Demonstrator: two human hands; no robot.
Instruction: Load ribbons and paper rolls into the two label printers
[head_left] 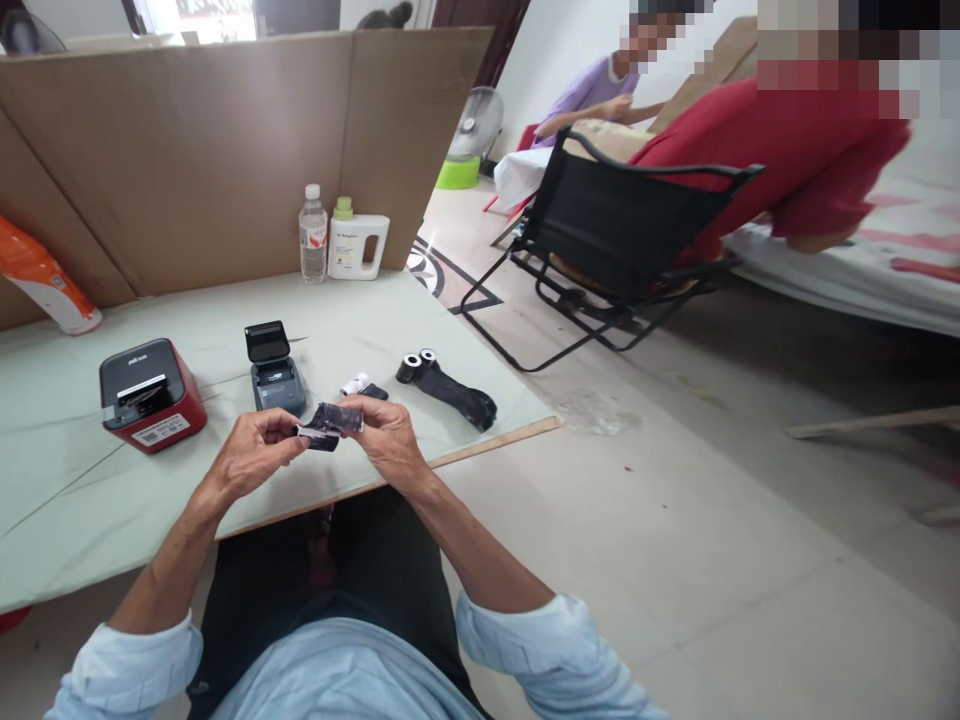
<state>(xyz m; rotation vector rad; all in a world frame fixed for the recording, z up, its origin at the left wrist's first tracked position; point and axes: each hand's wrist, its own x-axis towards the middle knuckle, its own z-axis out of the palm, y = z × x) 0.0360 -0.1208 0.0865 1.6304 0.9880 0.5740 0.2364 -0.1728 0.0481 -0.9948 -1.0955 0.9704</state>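
Both my hands are raised over the near edge of the pale green table (pixel 67 500). My left hand (pixel 247 455) and my right hand (pixel 382 435) pinch the two ends of a small dark crinkled wrapper (pixel 330 420) between them, fingers closed on it. Just behind the wrapper stands a small dark label printer (pixel 276 382) with its lid open. A little white roll (pixel 355 384) lies beside it. Further right lies a black sleeve holding rolls (pixel 448 388), two white-cored ends showing. A red and black printer (pixel 150 395) sits to the left.
A cardboard screen (pixel 225 150) backs the table, with a water bottle (pixel 313 235) and a white jug (pixel 358 243) in front of it and an orange-white bag (pixel 45 280) at left. A black folding chair (pixel 622 235) stands on the floor to the right, two people beyond it.
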